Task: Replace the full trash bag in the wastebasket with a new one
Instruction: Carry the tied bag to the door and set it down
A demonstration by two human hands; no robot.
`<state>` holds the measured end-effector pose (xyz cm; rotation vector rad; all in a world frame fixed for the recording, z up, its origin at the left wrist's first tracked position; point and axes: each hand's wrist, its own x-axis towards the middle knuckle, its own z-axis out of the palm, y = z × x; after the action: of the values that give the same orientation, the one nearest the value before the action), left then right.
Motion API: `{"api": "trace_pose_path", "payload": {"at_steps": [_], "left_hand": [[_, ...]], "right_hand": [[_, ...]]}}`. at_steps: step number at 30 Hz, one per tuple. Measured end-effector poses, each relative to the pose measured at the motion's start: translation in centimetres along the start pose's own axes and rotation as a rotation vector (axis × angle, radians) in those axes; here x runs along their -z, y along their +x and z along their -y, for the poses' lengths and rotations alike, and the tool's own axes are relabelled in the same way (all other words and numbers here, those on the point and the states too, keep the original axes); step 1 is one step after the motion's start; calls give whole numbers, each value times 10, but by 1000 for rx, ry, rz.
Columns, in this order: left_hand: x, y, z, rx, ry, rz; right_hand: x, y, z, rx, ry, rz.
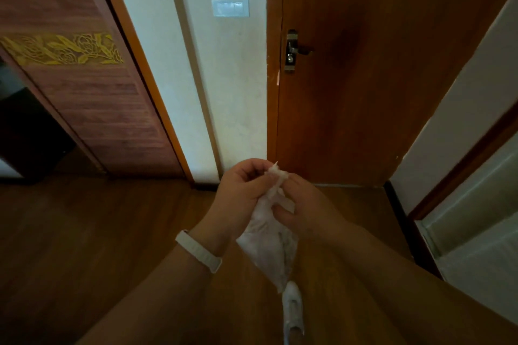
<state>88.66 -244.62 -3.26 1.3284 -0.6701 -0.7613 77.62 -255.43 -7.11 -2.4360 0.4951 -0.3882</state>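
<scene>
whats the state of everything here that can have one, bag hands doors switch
trash bag: bunched at the top, hanging limp, off the floor
left hand: pinches the bag's top
right hand: pinches the bag's top from the other side
wooden door: closed
door handle: level, untouched
patterned door: looks partly open, dark gap on its left
light switch: too small to tell

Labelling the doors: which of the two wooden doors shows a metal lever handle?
The plain brown wooden door on the right; the reddish door on the left carries a gold floral band instead.
</scene>
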Motion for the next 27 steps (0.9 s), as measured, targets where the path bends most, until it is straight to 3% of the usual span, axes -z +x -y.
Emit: {"api": "trace_pose_path", "payload": {"at_steps": [12, 27], "left_hand": [[2, 175, -8, 12, 82, -191], [17, 315, 8, 20, 93, -221]], "right_hand": [[22, 178, -85, 80, 45, 110], [23, 304, -162, 123, 103, 110]]}}
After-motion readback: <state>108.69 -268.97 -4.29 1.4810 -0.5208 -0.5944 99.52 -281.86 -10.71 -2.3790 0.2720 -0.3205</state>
